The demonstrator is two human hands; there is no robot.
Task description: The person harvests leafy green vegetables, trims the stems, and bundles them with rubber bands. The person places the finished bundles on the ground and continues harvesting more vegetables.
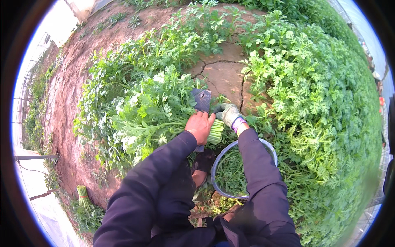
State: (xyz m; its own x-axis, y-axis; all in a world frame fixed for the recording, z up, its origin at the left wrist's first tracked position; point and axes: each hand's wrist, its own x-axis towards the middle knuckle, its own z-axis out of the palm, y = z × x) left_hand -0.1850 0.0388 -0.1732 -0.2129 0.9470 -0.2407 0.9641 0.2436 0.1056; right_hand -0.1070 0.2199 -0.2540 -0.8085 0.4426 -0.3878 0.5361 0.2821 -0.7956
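My bare left hand (pixel 200 126) is wrapped around a thick bunch of leafy greens (pixel 154 108), which look like garland chrysanthemum. The bunch lies sideways, its leaves to the left and its evenly cut stem ends (pixel 216 132) to the right. Beneath it a flat dark plate (pixel 201 98) sticks out beyond the hand. My right hand (pixel 229 114) wears a pale glove with dark fingertips and has a purple band at the wrist. Its fingers are bent close to my left thumb, above the stem ends; whether they pinch something is hidden.
A round tub (pixel 217 182) of loose greens stands below my right forearm, near my shoe (pixel 203 162). Dense growing greens (pixel 308 92) fill the right side. Cracked soil (pixel 225 74) lies ahead. At lower left rests a tied bunch (pixel 83 197), beside plastic sheeting (pixel 49 213).
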